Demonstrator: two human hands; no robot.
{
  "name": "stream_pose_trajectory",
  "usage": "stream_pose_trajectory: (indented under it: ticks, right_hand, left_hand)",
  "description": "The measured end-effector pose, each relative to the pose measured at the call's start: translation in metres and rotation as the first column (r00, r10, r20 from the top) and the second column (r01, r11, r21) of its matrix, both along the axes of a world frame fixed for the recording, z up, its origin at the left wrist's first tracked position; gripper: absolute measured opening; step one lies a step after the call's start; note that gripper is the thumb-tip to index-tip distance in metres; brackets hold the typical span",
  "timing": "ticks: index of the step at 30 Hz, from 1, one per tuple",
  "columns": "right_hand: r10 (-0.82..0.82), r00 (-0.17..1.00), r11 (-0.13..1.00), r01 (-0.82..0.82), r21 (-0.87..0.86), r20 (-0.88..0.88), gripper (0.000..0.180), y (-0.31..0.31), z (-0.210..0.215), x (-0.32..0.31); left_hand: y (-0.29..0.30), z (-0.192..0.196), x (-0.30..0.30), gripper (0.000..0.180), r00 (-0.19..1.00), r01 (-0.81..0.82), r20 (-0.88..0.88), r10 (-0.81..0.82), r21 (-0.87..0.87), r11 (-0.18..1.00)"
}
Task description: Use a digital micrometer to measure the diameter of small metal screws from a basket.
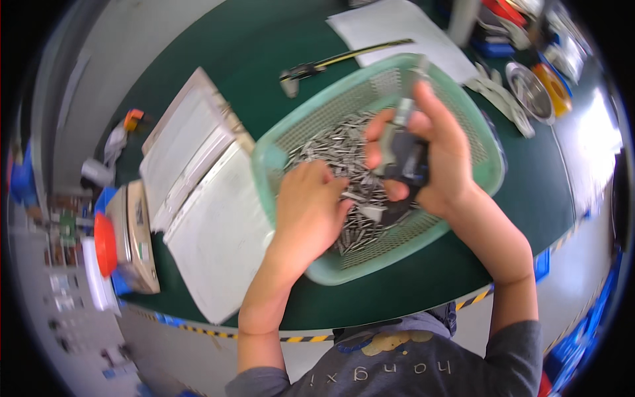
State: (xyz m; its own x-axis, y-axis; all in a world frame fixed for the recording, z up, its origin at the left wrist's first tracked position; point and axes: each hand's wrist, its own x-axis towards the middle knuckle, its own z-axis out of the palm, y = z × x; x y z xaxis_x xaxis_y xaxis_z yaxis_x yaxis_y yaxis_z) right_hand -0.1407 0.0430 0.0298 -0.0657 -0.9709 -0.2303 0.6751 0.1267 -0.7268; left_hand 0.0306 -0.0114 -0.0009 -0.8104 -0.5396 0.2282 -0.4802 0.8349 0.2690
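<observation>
A light green mesh basket [311,126] sits on the dark green table and holds a heap of several small metal parts [334,149]. My left hand [309,210] reaches down into the heap with its fingers curled among the parts. My right hand [433,155] is raised over the basket and grips a dark digital caliper [405,155], whose metal beam points up past my fingers.
Flat white trays [198,192] lie left of the basket, with a small scale [135,238] and a red-capped object [104,243] beyond. A second caliper [331,63] and white paper [397,30] lie behind. A metal bowl [529,92] stands at the right. A striped edge [297,339] marks the table front.
</observation>
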Motion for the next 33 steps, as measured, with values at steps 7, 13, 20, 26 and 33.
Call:
stream_pose_trajectory:
  ticks: [7,13,20,26,33]
  right_hand:
    - [-0.002,0.998,0.996,0.007,-0.088,0.058,0.061,0.002,0.001,0.003]
    - [0.046,0.999,0.992,-0.047,-0.115,-0.019,0.061,0.004,-0.002,0.001]
    - [0.03,0.993,0.991,-0.044,-0.124,-0.112,0.059,0.006,-0.001,0.002]
    - [0.045,0.994,0.996,-0.053,-0.072,-0.098,0.057,0.005,-0.005,0.003]
    - [0.015,0.999,1.0,-0.015,-0.006,-0.039,0.06,0.003,0.001,0.003]
  left_hand:
    - [-0.002,-0.013,0.0,0.008,0.998,-0.024,-0.057,0.024,0.001,1.0]
    - [-0.007,-0.01,-0.004,0.008,0.925,-0.019,-0.368,0.094,0.2,0.98]
    - [-0.004,-0.008,-0.008,0.01,0.871,0.0,-0.437,0.225,0.457,0.89]
    - [0.005,-0.021,0.0,0.009,0.988,-0.079,-0.141,0.068,-0.071,0.994]
    - [-0.005,-0.02,-0.003,0.007,0.992,0.0,-0.123,0.003,0.029,1.0]
